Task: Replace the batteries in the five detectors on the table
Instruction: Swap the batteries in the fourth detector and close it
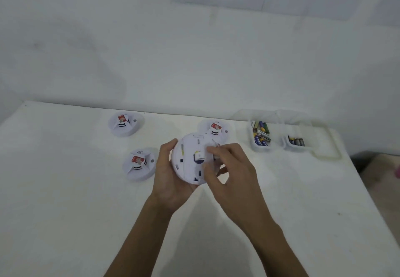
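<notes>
A white detector (190, 162), back side up, is held above the counter (65, 211) between both hands. The left hand (168, 181) grips its left rim with curled fingers; the right hand (229, 168) pinches at its central battery compartment. Both forearms angle inward from below.

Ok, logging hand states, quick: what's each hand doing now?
Left hand: grips the round white plastic detector.
Right hand: fingers curled on the same detector's back.
</notes>
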A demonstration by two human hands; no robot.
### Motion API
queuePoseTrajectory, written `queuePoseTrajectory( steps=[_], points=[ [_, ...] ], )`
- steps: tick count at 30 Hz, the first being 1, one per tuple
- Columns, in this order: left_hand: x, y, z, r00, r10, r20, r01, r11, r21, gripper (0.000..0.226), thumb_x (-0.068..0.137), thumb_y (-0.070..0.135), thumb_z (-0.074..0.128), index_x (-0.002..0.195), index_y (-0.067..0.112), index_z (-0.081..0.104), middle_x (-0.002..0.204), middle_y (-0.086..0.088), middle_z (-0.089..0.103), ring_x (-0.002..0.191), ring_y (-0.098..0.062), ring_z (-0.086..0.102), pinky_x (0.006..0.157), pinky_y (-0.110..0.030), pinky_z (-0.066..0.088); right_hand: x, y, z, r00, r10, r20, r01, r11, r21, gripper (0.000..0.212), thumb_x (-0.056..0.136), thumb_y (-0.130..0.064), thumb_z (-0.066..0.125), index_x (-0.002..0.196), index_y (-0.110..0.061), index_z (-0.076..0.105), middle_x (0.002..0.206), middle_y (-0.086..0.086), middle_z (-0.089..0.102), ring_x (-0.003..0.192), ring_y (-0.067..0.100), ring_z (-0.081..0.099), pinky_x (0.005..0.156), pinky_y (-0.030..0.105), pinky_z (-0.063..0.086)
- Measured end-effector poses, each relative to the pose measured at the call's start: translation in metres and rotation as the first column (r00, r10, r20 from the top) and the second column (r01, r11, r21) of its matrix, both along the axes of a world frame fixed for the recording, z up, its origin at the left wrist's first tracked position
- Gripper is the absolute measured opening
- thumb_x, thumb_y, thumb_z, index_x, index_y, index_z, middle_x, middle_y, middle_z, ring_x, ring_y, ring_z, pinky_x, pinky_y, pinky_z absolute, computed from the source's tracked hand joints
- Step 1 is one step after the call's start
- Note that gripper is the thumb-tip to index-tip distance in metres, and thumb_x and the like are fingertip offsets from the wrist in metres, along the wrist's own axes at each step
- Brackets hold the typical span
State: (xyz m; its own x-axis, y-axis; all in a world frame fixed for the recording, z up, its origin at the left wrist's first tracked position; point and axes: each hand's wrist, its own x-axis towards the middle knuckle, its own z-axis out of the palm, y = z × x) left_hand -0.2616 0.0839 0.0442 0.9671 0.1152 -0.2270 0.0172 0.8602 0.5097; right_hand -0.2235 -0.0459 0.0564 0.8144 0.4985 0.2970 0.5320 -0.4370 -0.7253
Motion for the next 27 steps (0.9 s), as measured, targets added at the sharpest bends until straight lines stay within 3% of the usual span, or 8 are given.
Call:
queuePoseTrajectory(
  steps=[4,8,14,19,23,27],
  points=[
    [-0.003,-0.013,-0.004,0.998,0.048,-0.027,-0.05,0.996,-0.073,0.054,0.094,0.043,0.031,0.099,0.013,0.075,0.099,-0.011,0.071,0.086,-0.024,0.069,0.067,-0.032,0.058,-0.016,0.002,0.008,0.98,-0.157,0.124,0.17,0.98,-0.106,0.062,0.073,-0.056,0.062,0.119,-0.015,0.061,0.11,0.004,0.06,0.095,0.02,0.06,0.073,0.026,0.056],
    [-0.002,-0.022,-0.003,0.993,0.087,-0.078,-0.091,0.995,-0.043,0.051,0.091,0.044,0.033,0.094,0.016,0.075,0.093,-0.008,0.07,0.084,-0.022,0.067,0.068,-0.029,0.057,-0.024,0.007,0.014,0.965,-0.252,0.077,0.261,0.955,-0.141,0.075,0.065,-0.054,0.077,0.124,-0.011,0.057,0.114,0.009,0.058,0.102,0.026,0.058,0.076,0.039,0.058],
    [-0.002,-0.029,0.001,0.981,0.179,-0.068,-0.174,0.981,0.081,0.048,0.083,0.046,0.037,0.077,0.022,0.078,0.08,-0.004,0.072,0.071,-0.018,0.069,0.064,-0.027,0.054,-0.029,0.01,0.031,0.97,-0.228,-0.087,0.197,0.944,-0.266,0.081,0.077,-0.055,0.067,0.143,-0.025,0.029,0.138,-0.003,0.035,0.125,0.01,0.033,0.102,0.024,0.042],
    [-0.002,-0.029,-0.001,0.971,0.223,-0.085,-0.216,0.973,0.084,0.062,0.096,0.041,0.024,0.069,0.024,0.078,0.073,-0.002,0.072,0.065,-0.014,0.069,0.057,-0.023,0.056,-0.025,0.01,0.022,0.98,-0.177,0.093,0.193,0.958,-0.213,0.076,0.074,-0.054,0.071,0.136,-0.022,0.042,0.128,0.0,0.046,0.114,0.015,0.042,0.083,0.021,0.045],
    [-0.001,-0.03,0.001,0.975,0.212,-0.075,-0.205,0.975,0.091,0.066,0.097,0.039,0.022,0.062,0.026,0.076,0.067,0.001,0.07,0.06,-0.01,0.068,0.056,-0.021,0.055,-0.021,0.004,0.026,0.996,-0.075,0.053,0.087,0.956,-0.279,0.075,0.08,-0.056,0.062,0.142,-0.03,0.029,0.135,-0.007,0.032,0.12,0.009,0.031,0.095,0.02,0.044],
    [0.0,-0.028,0.001,0.977,0.21,-0.043,-0.204,0.972,0.118,0.042,0.076,0.046,0.04,0.071,0.026,0.077,0.076,-0.001,0.07,0.068,-0.013,0.068,0.061,-0.025,0.054,-0.021,0.006,0.031,0.994,-0.106,0.041,0.113,0.948,-0.297,0.077,0.08,-0.057,0.062,0.142,-0.03,0.026,0.134,-0.006,0.031,0.121,0.01,0.031,0.097,0.023,0.045]
  ],
)
